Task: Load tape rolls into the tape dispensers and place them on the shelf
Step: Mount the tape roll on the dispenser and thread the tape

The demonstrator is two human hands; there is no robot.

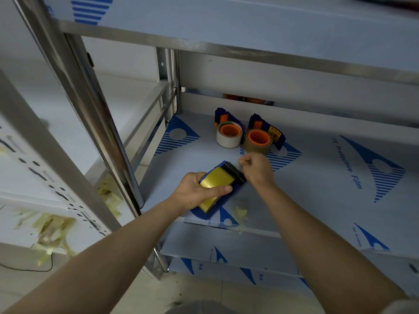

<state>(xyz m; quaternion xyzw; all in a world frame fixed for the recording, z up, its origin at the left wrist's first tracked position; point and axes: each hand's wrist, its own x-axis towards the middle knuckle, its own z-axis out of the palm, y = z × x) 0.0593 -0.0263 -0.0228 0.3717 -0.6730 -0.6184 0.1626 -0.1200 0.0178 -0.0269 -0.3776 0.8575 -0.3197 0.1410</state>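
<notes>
You have three dispensers and three tape rolls in view, one roll to each. Your left hand (pixel 195 191) grips the blue dispenser (pixel 239 189) near the front edge of the shelf (pixel 317 177), thumb laid across the glossy yellow roll (pixel 217 180) seated in it, fingers curled around the far side. Your right hand (pixel 256 168) sits just beside the black roller (pixel 231 169) at the dispenser's head, fingertips drawn together in a pinch (whether anything lies between them is too small to tell).

Further back on the same shelf stand the other two dispensers, side by side: the left dispenser (pixel 221 115) carries a matte white roll (pixel 227 139), the right dispenser (pixel 277 137) a brown roll (pixel 257 145). Both rolls are round, lying flat, with bright orange cores (pixel 250 138).

The shelf is sheet metal under pale protective film (pixel 349 168) printed with blue striped triangles. A shiny round steel post (pixel 102 132) rises at your left, close to your left forearm, and the shelf above overhangs the two loaded dispensers. Crumpled yellowish tape scraps (pixel 52 227) litter the surface to the left, with a few more at the shelf's front lip.
</notes>
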